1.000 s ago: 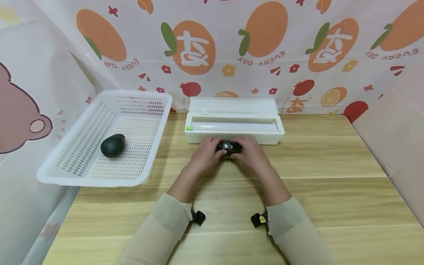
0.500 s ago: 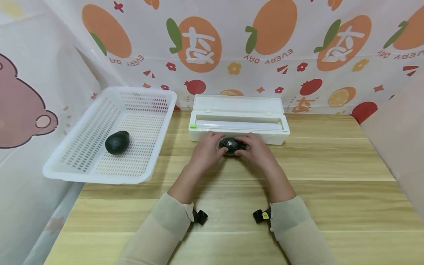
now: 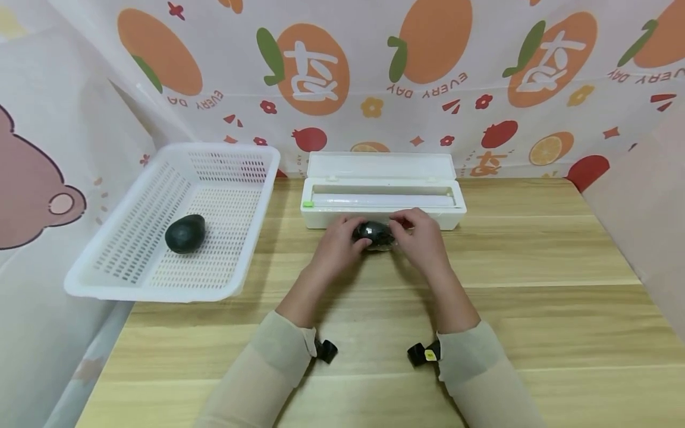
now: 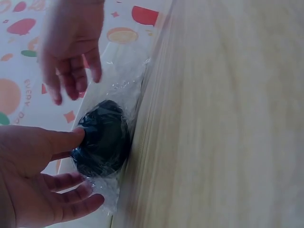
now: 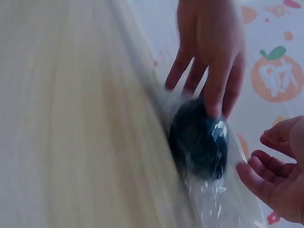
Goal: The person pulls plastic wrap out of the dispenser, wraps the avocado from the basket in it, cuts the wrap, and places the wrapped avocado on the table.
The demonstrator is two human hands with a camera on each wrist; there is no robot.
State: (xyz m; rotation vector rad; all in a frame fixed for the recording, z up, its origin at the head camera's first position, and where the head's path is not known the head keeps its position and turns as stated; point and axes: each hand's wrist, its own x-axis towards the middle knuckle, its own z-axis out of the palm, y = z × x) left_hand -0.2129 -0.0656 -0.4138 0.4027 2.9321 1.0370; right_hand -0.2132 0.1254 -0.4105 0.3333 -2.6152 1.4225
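Note:
A dark green avocado (image 3: 373,233) lies on the table just in front of a long white box, wrapped in clear plastic film (image 4: 124,78). My left hand (image 3: 338,245) holds its left end, the thumb on the near side and the fingers behind. In the right wrist view, loose film spreads out past both ends of the avocado (image 5: 197,142). My right hand (image 3: 425,242) hovers at the avocado's right end. Both wrist views show a gap between its loosely bent fingers and the fruit, with nothing held in that hand (image 5: 280,173).
The white cling film box (image 3: 321,220) stands at the back with its lid raised and a film roll (image 3: 382,200) inside. At the left, a white plastic basket (image 3: 155,293) holds another avocado (image 3: 185,233). A fruit-printed cloth (image 3: 407,119) hangs behind the table.
My right hand has let go of the avocado's right end and drawn slightly away to the right. My left hand keeps its hold. The head view has shifted slightly.

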